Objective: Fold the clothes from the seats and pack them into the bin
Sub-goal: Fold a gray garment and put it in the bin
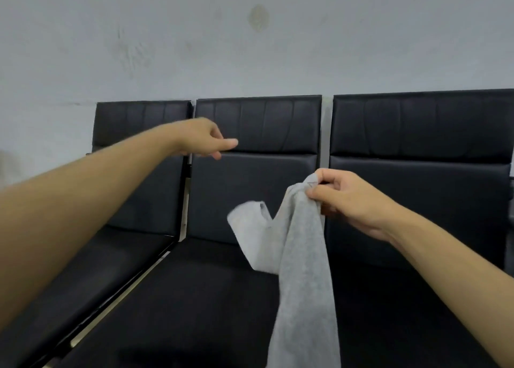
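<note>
The grey garment [300, 270] hangs lengthwise, long axis near vertical, over the middle seat [194, 298], pinched at its top edge by the right hand [350, 200]. A loose flap juts left of that grip. The left hand [204, 141] holds nothing, fingers [230, 142] loosely curled with one extended, up and left of the cloth, near the backrest [258, 122]. Nothing stands between them. No bin is in view.
</note>
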A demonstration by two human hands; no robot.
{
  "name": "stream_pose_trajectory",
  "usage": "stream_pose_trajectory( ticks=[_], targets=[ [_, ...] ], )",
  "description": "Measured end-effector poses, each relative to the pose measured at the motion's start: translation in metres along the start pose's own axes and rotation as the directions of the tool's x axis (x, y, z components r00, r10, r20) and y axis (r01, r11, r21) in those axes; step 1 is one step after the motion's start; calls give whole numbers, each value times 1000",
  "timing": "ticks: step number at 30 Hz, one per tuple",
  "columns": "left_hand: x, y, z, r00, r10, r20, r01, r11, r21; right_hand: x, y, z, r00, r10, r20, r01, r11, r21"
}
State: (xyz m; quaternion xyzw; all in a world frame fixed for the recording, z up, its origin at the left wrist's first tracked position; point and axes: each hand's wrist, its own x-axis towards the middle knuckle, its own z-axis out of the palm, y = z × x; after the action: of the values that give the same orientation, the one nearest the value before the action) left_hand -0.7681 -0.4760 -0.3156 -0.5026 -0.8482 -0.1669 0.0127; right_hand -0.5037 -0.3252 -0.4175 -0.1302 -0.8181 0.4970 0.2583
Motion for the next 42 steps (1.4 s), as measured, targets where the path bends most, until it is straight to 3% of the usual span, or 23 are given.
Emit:
stream_pose_trajectory(
  ticks=[3,6,10,15,21,25,28,32,34,37,42],
  targets=[
    [-31,-18,57,962,-64,264,76,996,-35,9,0,3,993,114,-39,-110,989,100],
    [-55,-22,102,834,-69,547,178,973,-149,9,-3,5,987,155,-51,-147,980,133],
    [-67,-11,127,783,50,620,219,911,-350,6,-23,3,987,156,-28,-149,976,157],
    [-66,9,157,849,196,490,74,875,-479,-1,-52,-9,988,149,-51,-141,981,133],
    [-71,32,170,737,342,583,-13,869,-494,5,-60,-13,988,92,-127,-84,994,67],
    [-69,32,176,863,239,446,54,833,-551,5,-65,-12,990,77,-120,-67,994,87],
    [-60,26,183,917,206,341,113,687,-717,4,-69,-10,994,66,-84,-59,995,82],
    [-50,21,185,931,233,281,193,340,-921,2,-69,-11,995,63,-76,-60,997,51],
    [-48,18,181,938,241,249,182,270,-945,0,-66,-15,994,69,-85,-67,997,27],
    [-44,9,172,950,208,235,174,273,-946,-2,-60,-23,988,60,-145,-66,997,-39],
    [-40,-12,137,986,42,163,135,381,-915,-6,-41,-31,965,-24,-261,-36,974,-225]
  ],
)
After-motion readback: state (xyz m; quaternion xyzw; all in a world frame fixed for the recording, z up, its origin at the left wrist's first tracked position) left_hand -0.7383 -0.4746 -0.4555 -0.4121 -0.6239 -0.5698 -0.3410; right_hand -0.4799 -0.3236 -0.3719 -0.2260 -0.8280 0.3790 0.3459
